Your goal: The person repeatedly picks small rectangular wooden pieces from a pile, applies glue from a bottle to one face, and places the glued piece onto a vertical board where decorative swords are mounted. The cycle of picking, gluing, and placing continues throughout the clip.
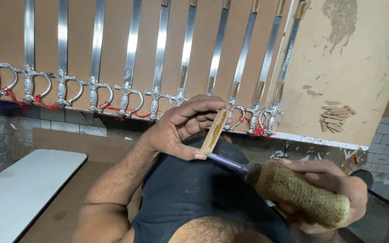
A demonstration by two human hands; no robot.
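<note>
While my left hand [176,128] is pinching the small wooden strip [215,132] upright between thumb and fingertips above my lap, my right hand [334,186] is gripping the glue-crusted bottle [300,193], fingers wrapped around it, nozzle [227,162] touching the strip's lower end; I'm judging a thin, even line works best.

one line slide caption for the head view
Left hand holds a small wooden strip while the right hand squeezes a glue-crusted bottle onto it, swords laid out beyond.
</note>
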